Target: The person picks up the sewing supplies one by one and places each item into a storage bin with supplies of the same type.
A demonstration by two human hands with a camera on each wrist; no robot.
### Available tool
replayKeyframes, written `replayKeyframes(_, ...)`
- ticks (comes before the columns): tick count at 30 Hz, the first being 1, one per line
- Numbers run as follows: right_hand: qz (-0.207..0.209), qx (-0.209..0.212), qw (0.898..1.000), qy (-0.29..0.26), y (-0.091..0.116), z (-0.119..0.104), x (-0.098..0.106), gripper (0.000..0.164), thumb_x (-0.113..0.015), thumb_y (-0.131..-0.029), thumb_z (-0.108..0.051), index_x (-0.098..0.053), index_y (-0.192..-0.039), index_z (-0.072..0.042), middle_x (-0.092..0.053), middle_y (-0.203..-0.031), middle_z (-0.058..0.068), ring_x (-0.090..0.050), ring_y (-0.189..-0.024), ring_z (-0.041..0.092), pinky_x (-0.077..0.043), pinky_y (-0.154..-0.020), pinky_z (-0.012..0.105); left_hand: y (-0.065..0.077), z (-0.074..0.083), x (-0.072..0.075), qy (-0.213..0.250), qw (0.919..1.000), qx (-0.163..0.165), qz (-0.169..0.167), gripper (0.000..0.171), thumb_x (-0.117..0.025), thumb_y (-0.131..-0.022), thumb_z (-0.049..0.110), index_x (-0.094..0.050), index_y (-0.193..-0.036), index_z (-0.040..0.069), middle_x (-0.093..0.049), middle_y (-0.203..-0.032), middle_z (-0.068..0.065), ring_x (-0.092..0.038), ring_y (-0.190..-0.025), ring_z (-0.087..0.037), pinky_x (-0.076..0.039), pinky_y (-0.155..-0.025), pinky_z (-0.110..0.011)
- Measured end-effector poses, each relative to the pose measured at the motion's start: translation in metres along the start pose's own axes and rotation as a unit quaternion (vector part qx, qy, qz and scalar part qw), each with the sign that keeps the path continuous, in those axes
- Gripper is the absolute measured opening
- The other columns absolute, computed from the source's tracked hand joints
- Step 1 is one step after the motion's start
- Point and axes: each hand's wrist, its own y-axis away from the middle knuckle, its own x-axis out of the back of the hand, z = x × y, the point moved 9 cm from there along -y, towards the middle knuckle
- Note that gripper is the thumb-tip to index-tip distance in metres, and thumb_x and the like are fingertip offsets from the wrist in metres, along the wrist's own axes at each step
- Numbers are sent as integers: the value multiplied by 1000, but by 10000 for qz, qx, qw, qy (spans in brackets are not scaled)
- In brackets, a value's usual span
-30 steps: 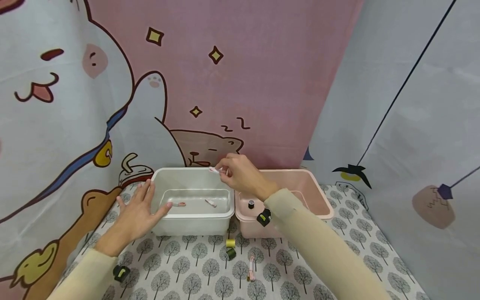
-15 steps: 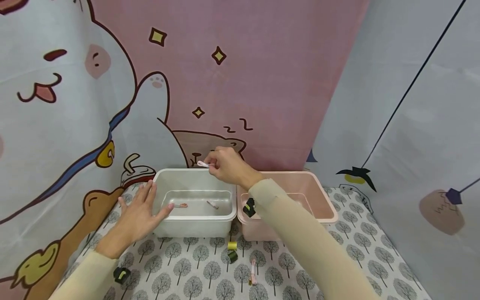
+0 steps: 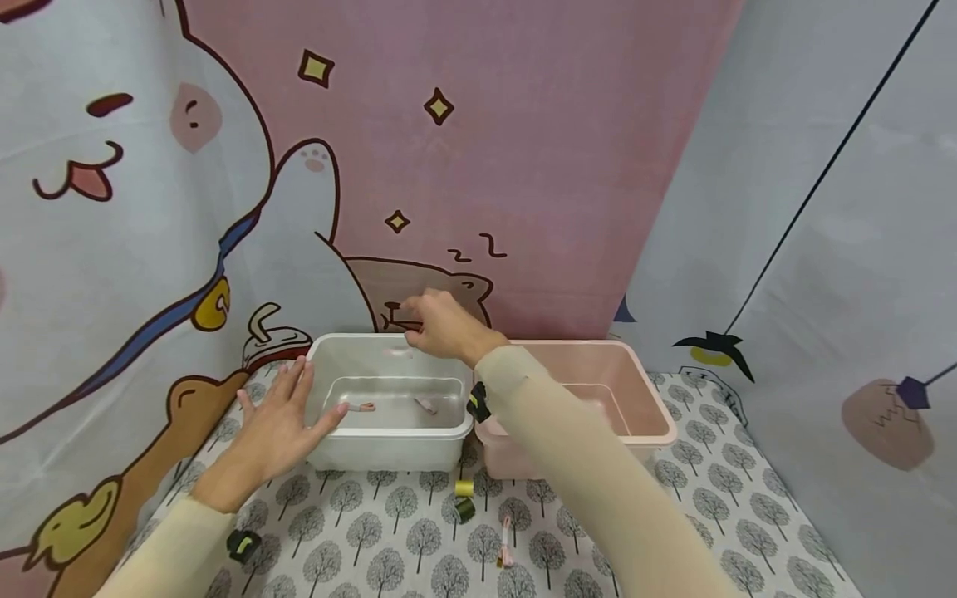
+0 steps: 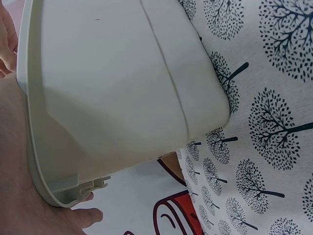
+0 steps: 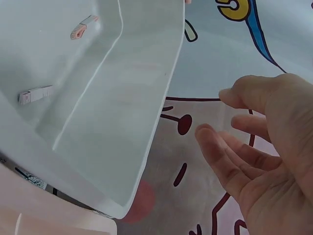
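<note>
My left hand [image 3: 271, 433] rests with spread fingers on the left side of the white bin [image 3: 385, 453]; the left wrist view shows the bin's outer wall [image 4: 112, 88] beside it. Above that bin's back rim hovers my right hand [image 3: 449, 325], and in the right wrist view its fingers are parted around nothing. A pinkish blur [image 3: 399, 352] appears just below it against the back wall. Inside the bin lie two small skeins of thread, one orange-tipped [image 5: 84, 27] and one whitish [image 5: 35, 94].
A pink bin [image 3: 658, 438] stands against the white one, partly hidden by my right arm. In front lie a yellow thread spool [image 3: 463, 487], a dark green spool [image 3: 464, 509] and a pale pink skein [image 3: 505, 544]. A printed curtain [image 3: 553, 166] hangs behind.
My right hand has moved left over the white bin and let go of the pale pink skein it was pinching. My left hand stays in place.
</note>
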Motion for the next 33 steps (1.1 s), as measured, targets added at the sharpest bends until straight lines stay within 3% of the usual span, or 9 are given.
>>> replayKeyframes(4,-149,-9,9999,32,5,0,-2,43,-76,-111,-13,-75,-153,-3,-76,-136,19,-71,-109,25,-67,-95,37,-1,1,1,3,10000,-13,-9,112,-49,-114,77,-19,-183,-6,-12,-194,-31,-12,-179,-62,5,-121,-106)
replayKeyframes(10,83,239,9996,92,16,-3,5,31,-76,-106,-6,-83,-136,-4,-80,-122,17,-73,-108,25,-67,-95,37,0,3,2,-5,10000,-24,5,112,-50,-114,76,-18,-183,-6,-11,-194,-32,-12,-179,-62,5,-121,-105)
replayKeyframes(20,340,460,9984,47,40,1,13,30,-75,-102,-4,-85,-131,-3,-82,-118,17,-81,-101,24,-69,-90,36,0,3,0,-37,10000,-5,-53,111,-49,-115,75,-17,-183,-7,-9,-194,-32,-12,-178,-64,7,-121,-104)
replayKeyframes(33,465,820,9955,5,93,-8,16,29,-77,-106,-4,-84,-134,-3,-81,-123,17,-86,-102,23,-70,-88,29,0,5,0,-41,9999,-51,-78,113,-46,-115,77,-17,-183,-8,-9,-193,-34,-12,-177,-66,8,-120,-105)
